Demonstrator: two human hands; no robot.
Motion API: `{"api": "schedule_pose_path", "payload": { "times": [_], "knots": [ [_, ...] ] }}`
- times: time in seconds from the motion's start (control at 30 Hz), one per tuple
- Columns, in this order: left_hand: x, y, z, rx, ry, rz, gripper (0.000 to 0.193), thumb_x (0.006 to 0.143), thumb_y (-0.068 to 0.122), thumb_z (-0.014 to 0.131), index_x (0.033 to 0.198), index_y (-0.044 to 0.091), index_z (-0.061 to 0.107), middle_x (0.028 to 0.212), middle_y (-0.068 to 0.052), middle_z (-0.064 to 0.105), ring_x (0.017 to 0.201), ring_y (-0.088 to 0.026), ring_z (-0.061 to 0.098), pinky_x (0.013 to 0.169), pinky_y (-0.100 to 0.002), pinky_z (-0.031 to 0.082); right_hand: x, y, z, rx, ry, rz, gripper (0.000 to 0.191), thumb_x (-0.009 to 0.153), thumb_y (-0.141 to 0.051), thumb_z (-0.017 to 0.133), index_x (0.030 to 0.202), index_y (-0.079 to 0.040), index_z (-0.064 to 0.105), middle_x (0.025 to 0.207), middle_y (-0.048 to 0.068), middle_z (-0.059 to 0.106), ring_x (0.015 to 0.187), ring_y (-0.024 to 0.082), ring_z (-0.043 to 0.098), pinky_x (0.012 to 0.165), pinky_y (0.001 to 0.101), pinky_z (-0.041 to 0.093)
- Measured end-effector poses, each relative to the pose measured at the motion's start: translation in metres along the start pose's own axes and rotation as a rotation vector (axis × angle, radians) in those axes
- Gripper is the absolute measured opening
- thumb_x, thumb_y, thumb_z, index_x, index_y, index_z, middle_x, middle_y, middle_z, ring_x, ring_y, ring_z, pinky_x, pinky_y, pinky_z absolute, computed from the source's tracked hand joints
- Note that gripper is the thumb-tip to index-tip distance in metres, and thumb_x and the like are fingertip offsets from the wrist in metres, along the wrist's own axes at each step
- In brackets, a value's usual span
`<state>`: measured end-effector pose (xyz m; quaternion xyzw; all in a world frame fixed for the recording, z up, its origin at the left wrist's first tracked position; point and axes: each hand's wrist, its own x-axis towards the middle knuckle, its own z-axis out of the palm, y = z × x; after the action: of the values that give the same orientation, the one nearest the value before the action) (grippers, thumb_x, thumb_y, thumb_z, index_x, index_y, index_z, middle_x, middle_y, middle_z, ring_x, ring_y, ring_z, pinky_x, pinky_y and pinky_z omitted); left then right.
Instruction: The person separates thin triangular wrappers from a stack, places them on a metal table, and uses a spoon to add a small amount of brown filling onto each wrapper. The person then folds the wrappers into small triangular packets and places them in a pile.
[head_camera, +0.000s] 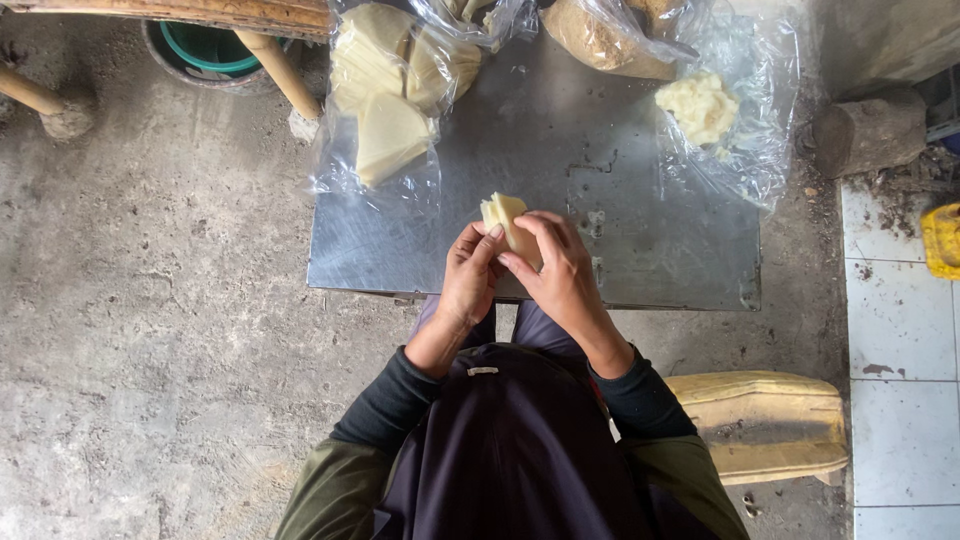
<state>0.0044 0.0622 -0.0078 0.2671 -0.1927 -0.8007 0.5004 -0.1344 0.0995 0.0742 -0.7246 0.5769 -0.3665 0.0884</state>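
Holding a pale yellow wrapper (505, 216) between both hands, the person keeps it just above the near edge of the metal table (560, 180), close to the body where the fingers can work it. The left hand (470, 275) pinches the wrapper's left side, thumb and fingertips closed on it. The right hand (560, 275) curls round its right side and underside, cupping it, so the sheet seems to stand folded with its top edge free above the fingers. Both hands are closed on the wrapper; neither is flat or empty. Whether anything lies inside the fold cannot be told from here.

Farther up the table, to the left, a clear plastic bag (385, 100) lies open with a stack of like wrappers, cut in wedge shapes, spilling toward the person, probably so the next one is easy to take. To the right, on a sheet of clear plastic (760, 150), sits a lump of whitish filling (700, 105), within reach of the right hand and kept off the bare metal. Behind it is another bag with a brown mass (600, 40), partly cut off by the frame.

The person sits on a low yellow stool (770, 420). The floor (150, 300) is rough concrete, with white tiles (900, 320) at the right. A green bucket (205, 45) stands at the top left under bamboo legs.
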Motion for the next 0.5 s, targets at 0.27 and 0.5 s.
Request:
{"api": "schedule_pose_path", "payload": {
  "times": [0.27, 0.5],
  "knots": [
    [-0.004, -0.011, -0.003, 0.142, -0.048, 0.133, 0.019, 0.099, 0.011, 0.073, 0.111, 0.006, 0.059, 0.104, -0.006, 0.071, 0.092, -0.012, 0.069, 0.081, -0.028, 0.058, -0.005, 0.008, -0.006, 0.176, 0.013, 0.042, 0.030, 0.090, -0.017, 0.081, 0.112, -0.001, 0.068, 0.121, 0.013, 0.069, 0.109, 0.028, 0.071, 0.089, 0.0389, 0.060],
    [-0.006, -0.013, -0.003, 0.162, -0.049, 0.145, 0.019, 0.099, 0.013, 0.072, 0.112, 0.005, 0.060, 0.106, -0.005, 0.071, 0.096, -0.012, 0.069, 0.086, -0.030, 0.060, -0.009, 0.016, -0.009, 0.296, -0.015, 0.115, 0.015, 0.099, -0.015, 0.073, 0.107, -0.004, 0.071, 0.120, 0.013, 0.071, 0.110, 0.027, 0.073, 0.089, 0.0366, 0.059]
  ]
}}
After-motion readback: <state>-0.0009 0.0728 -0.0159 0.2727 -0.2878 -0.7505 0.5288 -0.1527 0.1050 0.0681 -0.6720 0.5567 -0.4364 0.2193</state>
